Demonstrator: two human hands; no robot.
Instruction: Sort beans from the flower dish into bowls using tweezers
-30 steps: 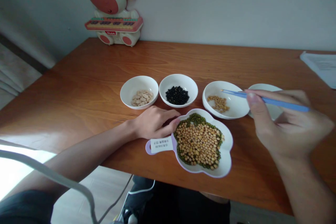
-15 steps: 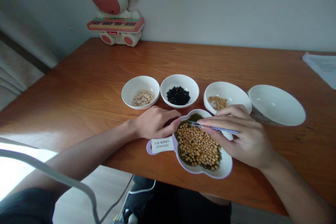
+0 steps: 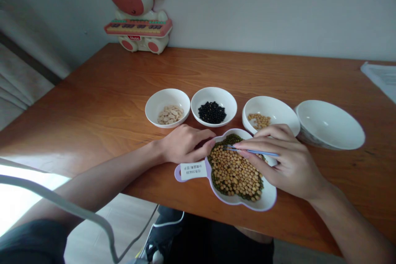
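Observation:
My right hand [image 3: 289,161] pinches a pair of blue-handled tweezers [image 3: 261,152], whose tips point left, down at the beans. Under the tips is a white, lilac-rimmed, scalloped dish [image 3: 268,201] with a short labelled handle. Yellow soybeans [image 3: 238,173] are spread in it over small green beans [image 3: 232,137]; I cannot tell whether a bean is between the tips. My left hand [image 3: 187,144] grips the dish's left rim between thumb and forefinger, just above the handle. Behind my right fingers stands a white bowl [image 3: 283,115] with a few soybeans [image 3: 260,121].
Left of that bowl stand a bowl [image 3: 151,107] of pale flat seeds and a bowl [image 3: 229,101] of black beans. A larger white bowl [image 3: 334,123] is at the right. A cow toy piano [image 3: 139,29] sits at the back; a grey cable [image 3: 77,210] crosses lower left.
The tweezers' tips have dipped slightly and now appear further apart. My left hand keeps its hold on the dish. The whole view has shifted a little.

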